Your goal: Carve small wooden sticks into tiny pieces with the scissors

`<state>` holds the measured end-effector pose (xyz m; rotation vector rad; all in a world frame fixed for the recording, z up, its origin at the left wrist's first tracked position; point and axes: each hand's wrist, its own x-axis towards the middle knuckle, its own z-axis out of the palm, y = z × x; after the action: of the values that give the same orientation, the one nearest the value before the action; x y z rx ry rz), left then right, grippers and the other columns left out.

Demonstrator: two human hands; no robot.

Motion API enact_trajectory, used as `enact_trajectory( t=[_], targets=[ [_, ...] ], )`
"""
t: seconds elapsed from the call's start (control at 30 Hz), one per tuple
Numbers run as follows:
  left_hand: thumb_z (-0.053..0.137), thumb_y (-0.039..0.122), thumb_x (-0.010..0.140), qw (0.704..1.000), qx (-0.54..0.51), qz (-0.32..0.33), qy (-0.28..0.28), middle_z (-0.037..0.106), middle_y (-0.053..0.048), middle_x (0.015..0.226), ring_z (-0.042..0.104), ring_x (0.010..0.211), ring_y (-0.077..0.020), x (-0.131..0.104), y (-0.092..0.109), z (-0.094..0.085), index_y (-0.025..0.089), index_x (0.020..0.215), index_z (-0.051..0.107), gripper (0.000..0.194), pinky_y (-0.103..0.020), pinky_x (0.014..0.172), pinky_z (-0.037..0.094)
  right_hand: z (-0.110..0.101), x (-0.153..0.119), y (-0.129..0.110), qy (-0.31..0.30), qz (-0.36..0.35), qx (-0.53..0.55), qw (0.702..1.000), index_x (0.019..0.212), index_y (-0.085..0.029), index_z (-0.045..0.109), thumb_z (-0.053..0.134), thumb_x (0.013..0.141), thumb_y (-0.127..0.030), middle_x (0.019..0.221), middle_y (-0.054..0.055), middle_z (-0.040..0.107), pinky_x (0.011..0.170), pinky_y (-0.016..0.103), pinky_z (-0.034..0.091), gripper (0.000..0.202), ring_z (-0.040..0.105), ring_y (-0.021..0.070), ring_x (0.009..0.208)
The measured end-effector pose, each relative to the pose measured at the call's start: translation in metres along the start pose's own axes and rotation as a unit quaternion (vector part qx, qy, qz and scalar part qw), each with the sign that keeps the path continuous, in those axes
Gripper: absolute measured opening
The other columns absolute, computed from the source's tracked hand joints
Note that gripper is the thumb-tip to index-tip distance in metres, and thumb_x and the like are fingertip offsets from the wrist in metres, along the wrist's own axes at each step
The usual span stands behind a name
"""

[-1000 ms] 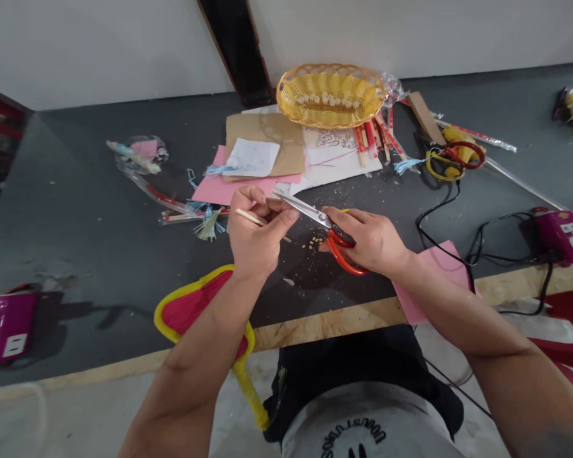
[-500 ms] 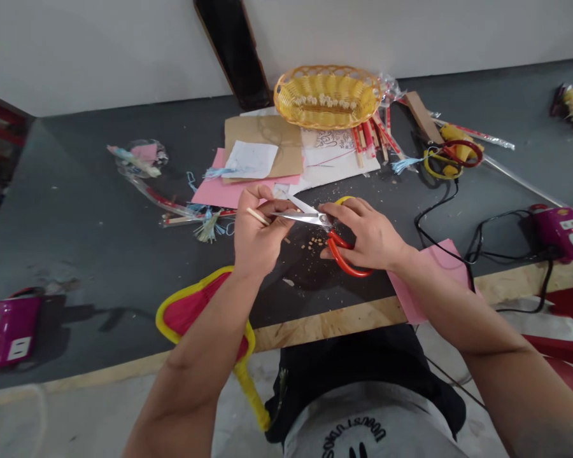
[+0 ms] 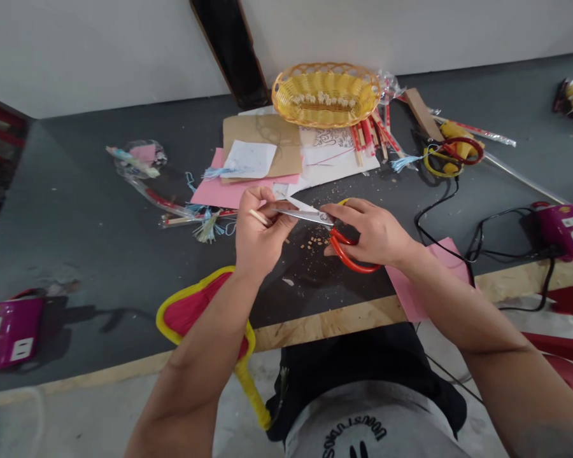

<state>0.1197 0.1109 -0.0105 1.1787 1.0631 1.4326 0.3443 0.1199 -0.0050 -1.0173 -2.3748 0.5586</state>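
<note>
So your yellow basket [image 3: 325, 119] is up at the back of the table [image 3: 100, 267], and it's got a row of small whitish bits [image 3: 323, 100] along the bottom, too tiny for me to say what they are. Other container I can see is the clear plastic bag [image 3: 160, 151] off to your left, with a pink piece [image 3: 144, 153] showing in it plus some stuff I can't make out.

Now your hands. Your left hand [image 3: 261, 235] has thumb and fingers pinched together on 1 pale thin stick [image 3: 258, 217]; 1 end pokes out past the knuckle side, and the rest is hidden behind your fingers. Your right hand [image 3: 372, 232] is wrapped around the handles of the scissors [image 3: 325, 219], red loop hanging out below your palm. The 2 blades are spread, tips right up at your left thumb and fingertips. Can't tell if either blade actually touches the stick. Under the scissors there's a scatter of little tan bits [image 3: 315, 242] on the table, between your 2 hands.
</note>
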Motion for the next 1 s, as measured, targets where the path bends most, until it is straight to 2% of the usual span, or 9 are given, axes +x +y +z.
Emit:
enact_trajectory(
  t=[0.23, 0.43, 0.6, 0.77, 1.0],
  targets=[
    [0.091, 0.03, 0.067, 1.0, -0.011, -0.002, 0.006, 0.059, 0.007, 0.065, 0.051, 0.045, -0.0077, 0.0012, -0.0013, -0.0015, 0.025, 0.09, 0.045, 0.052, -0.019, 0.041, 0.033, 0.0013, -0.0003, -0.0017, 0.005, 0.005, -0.021, 1.0, 0.139, -0.018, 0.058, 0.07, 0.086, -0.059, 0.116, 0.013, 0.068, 0.094, 0.042, 0.055, 0.068, 0.065, 0.0274, 0.107],
    [0.091, 0.019, 0.064, 1.0, -0.014, -0.016, 0.016, 0.061, 0.007, 0.065, 0.053, 0.046, -0.009, 0.0017, 0.0024, -0.0025, 0.025, 0.09, 0.044, 0.054, -0.02, 0.04, 0.034, 0.0015, -0.0005, -0.002, -0.006, -0.009, 0.005, 1.0, 0.139, -0.019, 0.057, 0.067, 0.086, -0.063, 0.118, 0.013, 0.068, 0.096, 0.043, 0.054, 0.07, 0.064, 0.0278, 0.109],
    [0.089, 0.014, 0.063, 0.999, -0.014, -0.025, 0.014, 0.06, 0.007, 0.064, 0.057, 0.048, -0.0108, 0.0026, 0.0038, -0.0031, 0.025, 0.09, 0.043, 0.054, -0.021, 0.04, 0.035, -0.0008, 0.0, -0.0012, -0.013, -0.021, 0.019, 1.0, 0.138, -0.017, 0.058, 0.069, 0.086, -0.061, 0.114, 0.013, 0.068, 0.09, 0.04, 0.056, 0.069, 0.066, 0.0249, 0.101],
    [0.088, 0.014, 0.065, 1.0, -0.021, -0.013, 0.018, 0.057, 0.008, 0.061, 0.055, 0.047, -0.0104, 0.0014, 0.0023, -0.0018, 0.025, 0.089, 0.043, 0.052, -0.021, 0.04, 0.034, -0.0029, -0.0001, -0.0019, -0.019, -0.02, 0.029, 0.999, 0.137, -0.015, 0.06, 0.072, 0.086, -0.057, 0.111, 0.013, 0.069, 0.085, 0.037, 0.056, 0.067, 0.067, 0.0224, 0.093],
    [0.091, 0.023, 0.065, 0.999, -0.036, 0.012, 0.024, 0.05, 0.011, 0.057, 0.049, 0.043, -0.0076, -0.0001, 0.0009, 0.0003, 0.026, 0.086, 0.042, 0.053, -0.02, 0.04, 0.032, -0.0013, -0.0006, -0.0033, -0.012, -0.02, 0.036, 0.999, 0.136, -0.013, 0.06, 0.071, 0.087, -0.056, 0.108, 0.013, 0.069, 0.086, 0.035, 0.055, 0.066, 0.067, 0.0222, 0.093]
  ],
)
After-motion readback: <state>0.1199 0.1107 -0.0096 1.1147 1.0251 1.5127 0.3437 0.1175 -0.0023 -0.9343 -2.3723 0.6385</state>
